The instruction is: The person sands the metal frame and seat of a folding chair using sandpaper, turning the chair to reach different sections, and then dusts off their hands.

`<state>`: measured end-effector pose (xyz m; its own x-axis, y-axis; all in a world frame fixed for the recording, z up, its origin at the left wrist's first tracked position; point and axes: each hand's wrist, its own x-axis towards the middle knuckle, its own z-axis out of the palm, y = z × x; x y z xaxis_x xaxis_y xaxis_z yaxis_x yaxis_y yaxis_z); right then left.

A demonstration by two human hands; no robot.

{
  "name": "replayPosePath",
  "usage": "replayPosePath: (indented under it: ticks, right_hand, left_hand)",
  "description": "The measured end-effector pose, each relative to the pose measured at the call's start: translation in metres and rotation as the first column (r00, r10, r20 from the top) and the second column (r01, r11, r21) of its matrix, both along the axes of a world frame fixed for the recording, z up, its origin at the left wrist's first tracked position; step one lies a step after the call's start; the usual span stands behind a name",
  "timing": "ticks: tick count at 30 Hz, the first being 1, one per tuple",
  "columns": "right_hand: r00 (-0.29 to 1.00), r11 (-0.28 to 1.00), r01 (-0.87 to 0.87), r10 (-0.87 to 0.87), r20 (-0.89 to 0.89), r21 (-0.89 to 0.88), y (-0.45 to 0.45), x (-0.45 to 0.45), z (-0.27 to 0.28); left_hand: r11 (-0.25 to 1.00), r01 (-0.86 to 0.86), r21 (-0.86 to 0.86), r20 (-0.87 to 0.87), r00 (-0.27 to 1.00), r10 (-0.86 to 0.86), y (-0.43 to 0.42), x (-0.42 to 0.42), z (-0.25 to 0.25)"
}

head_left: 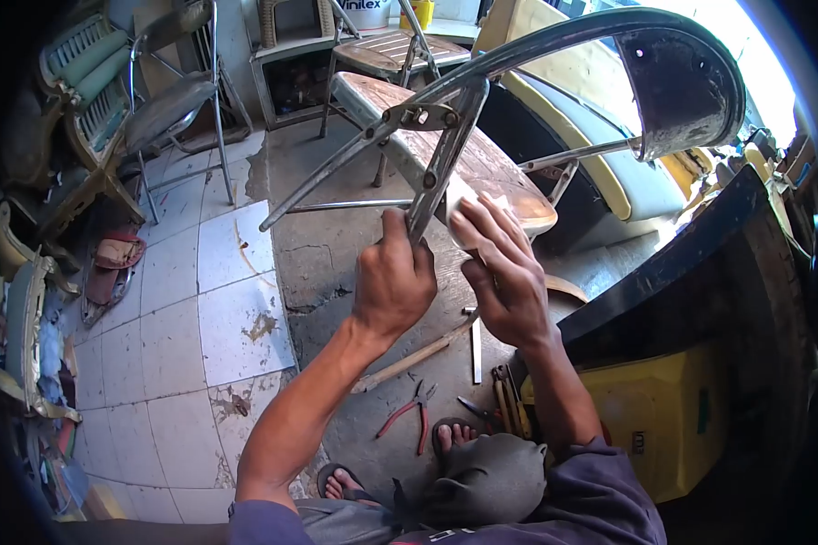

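A metal folding chair point(445, 163) with a worn wooden seat and a dark curved backrest is tilted in front of me. My left hand point(395, 277) is closed around the lower end of one of its metal legs. My right hand point(504, 263) holds a pale folded sheet point(461, 213), pressed beside the leg and the seat's edge. Whether the sheet is paper or cloth I cannot tell. On the floor below lie red-handled pliers point(409, 416), a hammer point(418, 359) with a wooden handle, and a flat metal strip point(476, 350).
A yellow plastic container point(627, 418) stands at my right, beneath a dark curved panel point(691, 245). Another folding chair point(174, 100) stands on the tiles at the left, near carved furniture frames point(86, 109). A sandal point(116, 263) lies on the floor. Behind is a paint bucket point(364, 16).
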<state>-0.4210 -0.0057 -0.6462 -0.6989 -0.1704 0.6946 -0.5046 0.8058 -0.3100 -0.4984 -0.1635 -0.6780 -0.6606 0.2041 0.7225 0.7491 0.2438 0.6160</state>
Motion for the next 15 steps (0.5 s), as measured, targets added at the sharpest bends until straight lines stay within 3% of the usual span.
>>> replayPosePath:
  ticks: [2,4,6,8,10,14,15]
  right_hand:
    - [0.996,0.985,0.093,-0.094,-0.004,-0.144,0.011,0.001,-0.022]
    - [0.988,0.964,0.152,-0.155,0.005,-0.218,0.011,-0.017,-0.02]
    - [0.985,0.991,0.134,-0.135,-0.11,-0.024,-0.014,-0.019,-0.005]
    - [0.98,0.985,0.169,-0.17,-0.108,-0.021,-0.005,-0.006,-0.018]
    - [0.966,0.955,0.225,-0.244,-0.082,-0.194,0.001,-0.008,-0.025]
    - [0.959,0.968,0.246,-0.235,-0.158,0.053,-0.015,-0.013,-0.016]
    - [0.963,0.97,0.241,-0.237,-0.13,0.013,-0.005,-0.009,-0.029]
  left_hand:
    - [0.996,-0.03,-0.086,0.13,0.991,0.041,-0.006,0.007,0.001]
    - [0.996,-0.031,-0.078,0.089,0.995,0.038,0.0,0.0,-0.002]
    - [0.999,0.023,-0.029,0.075,0.997,-0.021,0.004,-0.001,-0.003]
    - [0.999,0.029,-0.026,0.035,0.999,-0.028,0.004,0.003,-0.001]
    - [0.988,-0.048,-0.149,0.173,0.982,0.074,0.004,0.005,0.004]
    - [0.999,0.043,-0.028,0.093,0.995,-0.041,0.013,-0.004,-0.001]
    - [0.998,0.02,-0.066,0.128,0.992,-0.011,0.013,-0.002,0.001]
